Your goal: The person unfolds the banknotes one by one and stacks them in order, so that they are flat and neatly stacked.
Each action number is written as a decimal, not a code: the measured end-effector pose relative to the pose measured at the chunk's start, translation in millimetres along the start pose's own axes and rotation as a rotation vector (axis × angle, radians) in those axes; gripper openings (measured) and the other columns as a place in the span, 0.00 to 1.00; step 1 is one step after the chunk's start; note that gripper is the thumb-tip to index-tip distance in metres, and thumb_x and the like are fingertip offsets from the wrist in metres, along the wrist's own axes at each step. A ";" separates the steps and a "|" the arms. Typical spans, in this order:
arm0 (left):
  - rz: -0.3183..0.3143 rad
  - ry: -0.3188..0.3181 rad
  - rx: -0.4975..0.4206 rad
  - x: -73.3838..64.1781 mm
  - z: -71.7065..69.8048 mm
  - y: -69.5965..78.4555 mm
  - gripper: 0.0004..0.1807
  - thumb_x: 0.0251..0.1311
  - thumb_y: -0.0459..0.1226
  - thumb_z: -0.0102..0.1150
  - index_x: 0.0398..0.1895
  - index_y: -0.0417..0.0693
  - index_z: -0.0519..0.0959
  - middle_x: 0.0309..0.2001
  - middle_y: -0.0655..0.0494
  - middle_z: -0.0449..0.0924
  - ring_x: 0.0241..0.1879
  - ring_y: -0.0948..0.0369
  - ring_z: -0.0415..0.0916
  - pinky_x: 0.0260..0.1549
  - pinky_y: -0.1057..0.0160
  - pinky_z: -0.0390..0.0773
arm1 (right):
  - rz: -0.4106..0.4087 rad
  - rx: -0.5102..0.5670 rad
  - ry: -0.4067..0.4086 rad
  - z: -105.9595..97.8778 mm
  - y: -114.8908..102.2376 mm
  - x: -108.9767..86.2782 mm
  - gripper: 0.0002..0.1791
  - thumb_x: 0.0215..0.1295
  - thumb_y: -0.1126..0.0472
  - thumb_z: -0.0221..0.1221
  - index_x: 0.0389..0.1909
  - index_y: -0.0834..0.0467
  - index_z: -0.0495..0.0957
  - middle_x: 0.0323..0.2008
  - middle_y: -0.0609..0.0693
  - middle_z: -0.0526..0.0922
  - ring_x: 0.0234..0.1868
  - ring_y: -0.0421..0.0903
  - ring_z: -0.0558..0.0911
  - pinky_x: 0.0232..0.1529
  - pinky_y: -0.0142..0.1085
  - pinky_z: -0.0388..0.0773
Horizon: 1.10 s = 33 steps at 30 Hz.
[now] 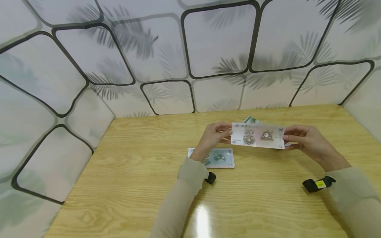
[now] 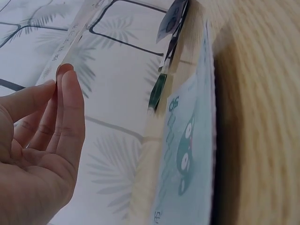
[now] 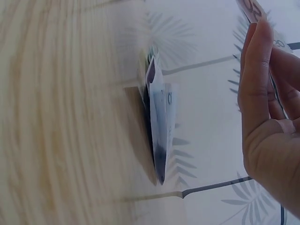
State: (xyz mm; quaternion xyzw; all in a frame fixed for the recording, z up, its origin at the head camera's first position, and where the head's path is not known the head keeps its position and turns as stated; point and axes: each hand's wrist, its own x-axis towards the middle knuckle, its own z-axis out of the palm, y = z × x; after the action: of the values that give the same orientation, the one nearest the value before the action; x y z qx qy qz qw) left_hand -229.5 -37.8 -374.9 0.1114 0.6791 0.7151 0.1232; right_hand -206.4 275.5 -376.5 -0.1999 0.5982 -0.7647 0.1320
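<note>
A pinkish play banknote (image 1: 257, 136) marked 20, with a cartoon figure on it, is held up above the table by both hands. My left hand (image 1: 212, 137) pinches its left end between thumb and fingers; the left wrist view shows that grip on the note (image 2: 70, 35) too. At the other end, my right hand (image 1: 308, 142) pinches the right edge. Beneath the left wrist lies a stack of teal banknotes (image 1: 221, 158), partly covered by the forearm. Behind the raised note, more banknotes (image 1: 251, 119) lie mostly hidden; the right wrist view shows this folded-looking pile (image 3: 159, 122) standing slightly off the wood.
The wooden table (image 1: 125, 185) meets a patterned wall (image 1: 166, 96) at the back and left, with another wall at the right. Black straps (image 1: 311, 185) sit at both wrists, by the sleeve cuffs.
</note>
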 end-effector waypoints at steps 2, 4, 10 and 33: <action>0.004 -0.002 0.001 -1.0 -2.1 -0.1 0.11 0.58 0.30 0.58 0.44 0.40 0.78 0.33 0.50 0.79 0.29 0.57 0.77 0.37 0.51 0.80 | -0.003 0.005 -0.010 1.8 0.4 0.9 0.14 0.62 0.79 0.48 0.41 0.66 0.80 0.38 0.53 0.80 0.35 0.48 0.81 0.31 0.38 0.81; 0.005 -0.010 0.003 -2.4 -3.9 0.3 0.11 0.58 0.29 0.58 0.45 0.39 0.77 0.33 0.50 0.79 0.29 0.57 0.77 0.36 0.53 0.80 | -0.001 0.000 -0.009 3.5 0.5 1.3 0.14 0.62 0.79 0.48 0.40 0.65 0.80 0.38 0.53 0.80 0.35 0.48 0.81 0.31 0.38 0.81; -0.015 -0.027 0.010 -7.7 -9.0 2.7 0.13 0.58 0.29 0.57 0.46 0.37 0.76 0.34 0.50 0.78 0.29 0.59 0.77 0.38 0.51 0.79 | 0.016 -0.012 0.019 7.7 1.2 3.6 0.14 0.61 0.78 0.50 0.39 0.64 0.80 0.36 0.53 0.80 0.33 0.47 0.81 0.29 0.36 0.81; 0.034 -0.038 0.065 -24.2 -31.0 9.2 0.15 0.58 0.31 0.58 0.48 0.36 0.75 0.35 0.49 0.78 0.29 0.59 0.77 0.36 0.54 0.80 | 0.042 -0.050 -0.004 28.9 3.0 14.4 0.12 0.60 0.78 0.52 0.36 0.63 0.80 0.32 0.53 0.81 0.29 0.45 0.81 0.27 0.36 0.81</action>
State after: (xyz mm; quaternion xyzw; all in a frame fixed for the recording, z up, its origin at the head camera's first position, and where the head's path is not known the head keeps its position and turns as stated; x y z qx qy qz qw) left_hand -217.0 -75.4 -367.2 0.1402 0.6975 0.6924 0.1201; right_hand -205.8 243.5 -371.3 -0.1923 0.6211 -0.7459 0.1442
